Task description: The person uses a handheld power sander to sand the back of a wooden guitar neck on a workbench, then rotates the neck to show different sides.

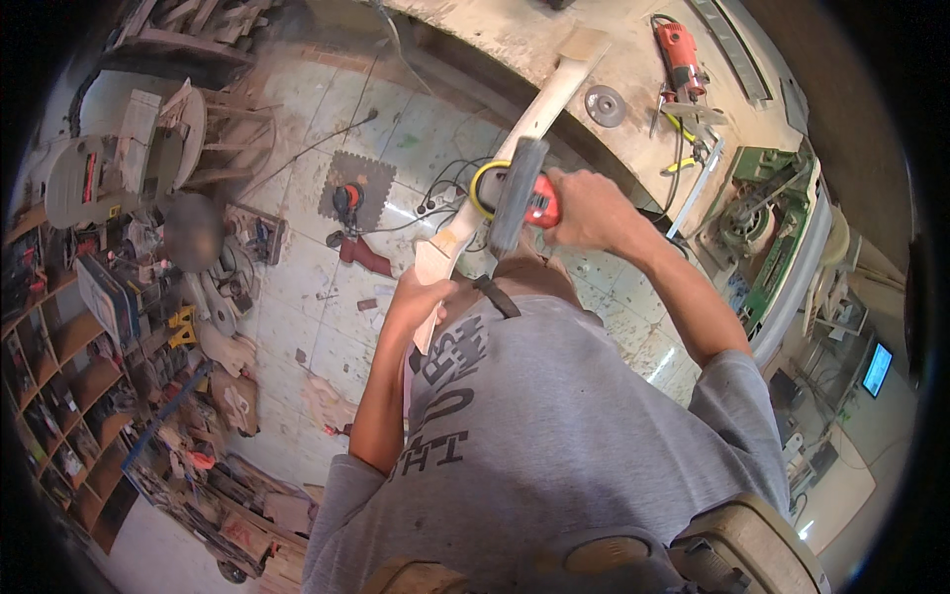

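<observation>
My left hand (421,302) grips the lower end of a long, pale shaped wooden piece (542,107), whose far end reaches over the workbench (633,148). My right hand (594,208) is closed on a red power tool (541,198) with a yellow ring and a long, dark grey working part (513,198). The tool sits right beside the middle of the wood; whether they touch I cannot tell. The underside of the tool and part of the wood behind it are hidden.
On the bench lie a red grinder (680,54), a disc (605,105) and yellow-handled pliers (678,134). A green machine (762,257) stands at right. An orange sander (348,198) and cables lie on the tiled floor (297,277). Cluttered shelving (74,346) fills the left.
</observation>
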`<state>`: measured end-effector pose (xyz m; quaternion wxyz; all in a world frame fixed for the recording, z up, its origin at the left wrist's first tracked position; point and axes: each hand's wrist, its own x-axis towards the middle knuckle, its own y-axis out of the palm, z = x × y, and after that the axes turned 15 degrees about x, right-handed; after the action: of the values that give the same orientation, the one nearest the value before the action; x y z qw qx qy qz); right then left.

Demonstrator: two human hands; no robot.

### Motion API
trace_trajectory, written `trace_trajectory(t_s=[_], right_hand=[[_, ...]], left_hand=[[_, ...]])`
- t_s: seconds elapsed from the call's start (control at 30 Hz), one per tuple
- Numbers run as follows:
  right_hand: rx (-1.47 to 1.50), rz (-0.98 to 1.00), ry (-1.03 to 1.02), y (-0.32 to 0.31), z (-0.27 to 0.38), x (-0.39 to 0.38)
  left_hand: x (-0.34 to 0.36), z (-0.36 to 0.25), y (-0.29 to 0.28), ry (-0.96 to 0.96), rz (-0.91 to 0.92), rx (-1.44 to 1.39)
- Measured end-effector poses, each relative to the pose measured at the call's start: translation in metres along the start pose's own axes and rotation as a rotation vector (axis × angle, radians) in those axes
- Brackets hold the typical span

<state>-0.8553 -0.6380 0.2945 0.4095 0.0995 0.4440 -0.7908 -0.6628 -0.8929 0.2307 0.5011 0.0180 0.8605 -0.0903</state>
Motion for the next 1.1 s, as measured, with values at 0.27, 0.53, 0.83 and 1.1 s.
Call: trace_trajectory(t_s=[0.27,0.53,0.83,1.1], right_hand=[[-0.005,0.018,-0.033,-0.005,-0.001,0.0],[0.067,0.025,-0.039,-0.009,0.001,0.004],[0.074,0.024,-0.02,-0.003,0.004,0.005],[0.073,-0.05,0.002,-0.008,0.008,0.012]], left_hand=[[-0.004,-0.002,0.005,0.028,-0.076,0.038],[-0.006,-0.001,0.009,0.037,-0.165,0.074],[-0.004,0.004,0.01,0.069,-0.213,0.078],[-0.011,-0.001,0.011,0.036,-0.252,0.11]])
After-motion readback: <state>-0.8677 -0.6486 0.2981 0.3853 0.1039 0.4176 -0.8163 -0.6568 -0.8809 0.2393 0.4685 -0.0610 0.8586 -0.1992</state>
